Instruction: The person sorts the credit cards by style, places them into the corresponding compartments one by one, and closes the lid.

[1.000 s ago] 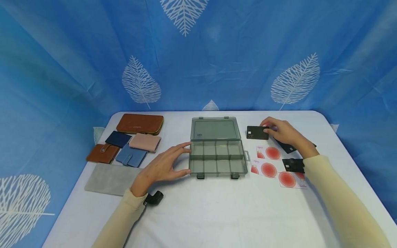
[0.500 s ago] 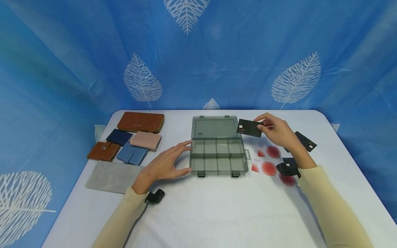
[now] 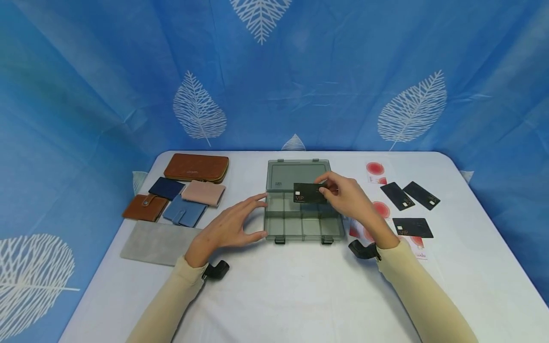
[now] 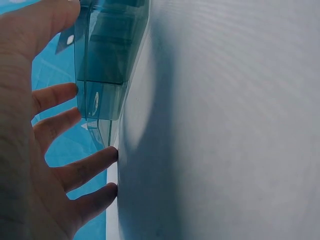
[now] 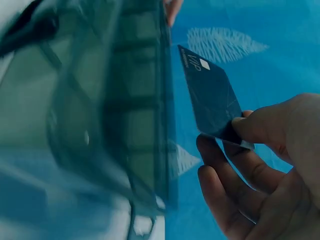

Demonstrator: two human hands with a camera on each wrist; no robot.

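Between its thumb and fingers, my right hand (image 3: pixel 350 199) pinches a black VIP card (image 3: pixel 306 194). In the head view the card overlaps the back row of compartments in a smoky-green plastic divider box (image 3: pixel 292 226). The box lies with its lid (image 3: pixel 296 174) folded back. In the right wrist view the card (image 5: pixel 212 97) tilts above the box, gripped at one end. My left hand (image 3: pixel 228 229) spreads thumb and fingers at the box's left side. From the left wrist, the thumb and two fingertips appear right at the box wall (image 4: pixel 102 60).
Left lie a long brown zip wallet (image 3: pixel 196 167), a navy wallet (image 3: pixel 166 188), a pink one (image 3: pixel 203 192), a blue one (image 3: pixel 184 211), a small brown one (image 3: pixel 145 207) and a grey pouch (image 3: pixel 154 242). Right are black cards (image 3: pixel 413 227) and red-and-white cards (image 3: pixel 375 168).
My right hand has lifted the black VIP card from the table's right side and carried it left over the box. The left hand has stayed beside the box.
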